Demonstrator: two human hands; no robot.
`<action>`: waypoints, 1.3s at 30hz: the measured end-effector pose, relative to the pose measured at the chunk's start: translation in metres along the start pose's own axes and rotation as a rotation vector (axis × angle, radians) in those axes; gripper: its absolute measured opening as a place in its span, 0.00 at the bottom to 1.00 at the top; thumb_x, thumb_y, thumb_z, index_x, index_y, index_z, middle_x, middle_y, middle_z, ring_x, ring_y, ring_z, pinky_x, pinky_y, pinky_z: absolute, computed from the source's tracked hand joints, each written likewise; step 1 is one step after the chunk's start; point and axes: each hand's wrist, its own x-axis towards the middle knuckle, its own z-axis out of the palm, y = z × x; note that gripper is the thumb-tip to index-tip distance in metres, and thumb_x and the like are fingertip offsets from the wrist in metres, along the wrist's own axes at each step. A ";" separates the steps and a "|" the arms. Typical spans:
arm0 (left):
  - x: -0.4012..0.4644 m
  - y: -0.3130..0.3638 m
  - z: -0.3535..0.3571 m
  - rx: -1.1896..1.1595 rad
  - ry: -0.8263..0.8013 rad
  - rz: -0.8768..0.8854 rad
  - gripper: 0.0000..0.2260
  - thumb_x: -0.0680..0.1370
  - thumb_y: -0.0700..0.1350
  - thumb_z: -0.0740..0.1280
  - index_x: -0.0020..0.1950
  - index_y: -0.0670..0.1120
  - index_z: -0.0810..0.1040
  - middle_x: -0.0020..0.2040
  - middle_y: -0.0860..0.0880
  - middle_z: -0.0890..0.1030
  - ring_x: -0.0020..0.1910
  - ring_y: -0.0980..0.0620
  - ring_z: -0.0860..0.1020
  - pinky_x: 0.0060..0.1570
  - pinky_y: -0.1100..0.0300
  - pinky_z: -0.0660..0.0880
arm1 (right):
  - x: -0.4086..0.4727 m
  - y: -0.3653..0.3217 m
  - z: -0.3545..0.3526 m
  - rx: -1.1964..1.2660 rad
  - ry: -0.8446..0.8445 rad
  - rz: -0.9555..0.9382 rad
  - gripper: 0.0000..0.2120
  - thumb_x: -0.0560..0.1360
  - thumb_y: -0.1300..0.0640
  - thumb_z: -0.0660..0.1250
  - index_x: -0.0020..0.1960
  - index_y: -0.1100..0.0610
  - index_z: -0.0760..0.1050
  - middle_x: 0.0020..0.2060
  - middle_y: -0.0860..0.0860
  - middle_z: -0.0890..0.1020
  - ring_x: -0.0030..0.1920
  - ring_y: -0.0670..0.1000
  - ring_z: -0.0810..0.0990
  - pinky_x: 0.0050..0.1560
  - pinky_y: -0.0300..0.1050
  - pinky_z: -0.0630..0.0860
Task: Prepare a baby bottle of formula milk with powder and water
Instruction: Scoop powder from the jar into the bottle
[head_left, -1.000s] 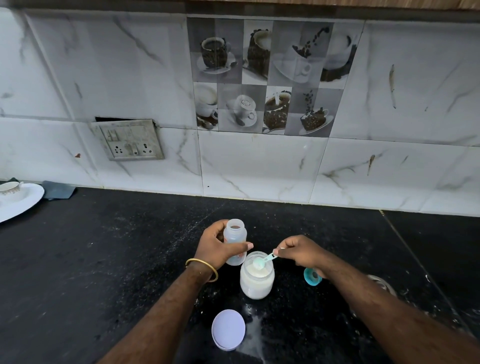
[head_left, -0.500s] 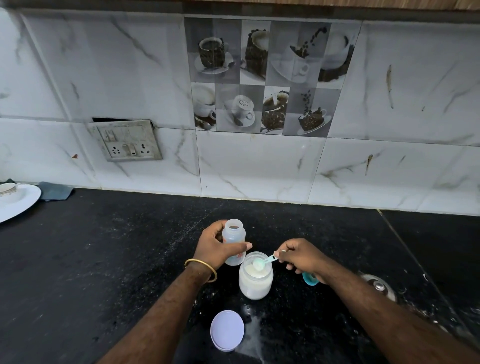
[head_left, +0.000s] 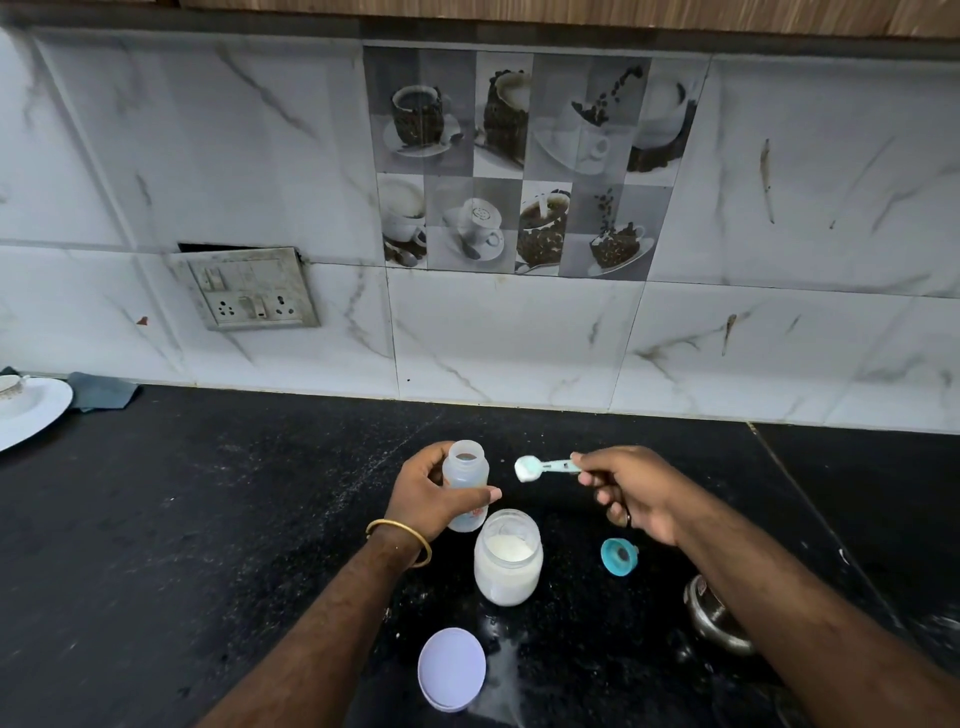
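Left hand (head_left: 434, 493) clamps the light, slippery translucent plastic baby bottle (head_left: 466, 480) mid-body; right hand (head_left: 631, 488) pinches the pale-blue plastic scoop (head_left: 545, 467) by its handle.

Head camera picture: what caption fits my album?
Left hand holds bottle; right hand lifts powder scoop.

Legible text and markings: none.
A small reddish print on the baby bottle (head_left: 466, 486), partly covered by a thumb, is too blurred to read.

Translucent plastic bottle (head_left: 466, 480) — speckled countertop (head_left: 208, 519)
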 end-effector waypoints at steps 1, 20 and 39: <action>0.000 0.001 0.002 -0.002 -0.008 0.002 0.25 0.58 0.43 0.84 0.52 0.52 0.82 0.48 0.54 0.85 0.44 0.61 0.82 0.38 0.70 0.78 | -0.002 -0.006 -0.001 0.029 0.004 -0.015 0.07 0.75 0.55 0.73 0.43 0.58 0.81 0.28 0.47 0.78 0.24 0.43 0.71 0.23 0.36 0.65; 0.003 0.015 0.029 -0.033 -0.068 0.022 0.22 0.58 0.42 0.84 0.49 0.50 0.83 0.45 0.50 0.85 0.42 0.56 0.82 0.41 0.64 0.80 | -0.022 -0.020 0.032 -0.331 0.226 -0.688 0.06 0.77 0.55 0.71 0.42 0.50 0.83 0.29 0.44 0.79 0.27 0.40 0.70 0.31 0.32 0.68; 0.005 0.014 0.033 -0.070 -0.039 -0.020 0.23 0.59 0.39 0.84 0.51 0.44 0.82 0.47 0.44 0.85 0.42 0.53 0.81 0.44 0.57 0.82 | -0.045 -0.010 0.037 -1.141 0.398 -1.185 0.04 0.77 0.57 0.69 0.49 0.54 0.83 0.43 0.49 0.83 0.42 0.55 0.81 0.35 0.52 0.79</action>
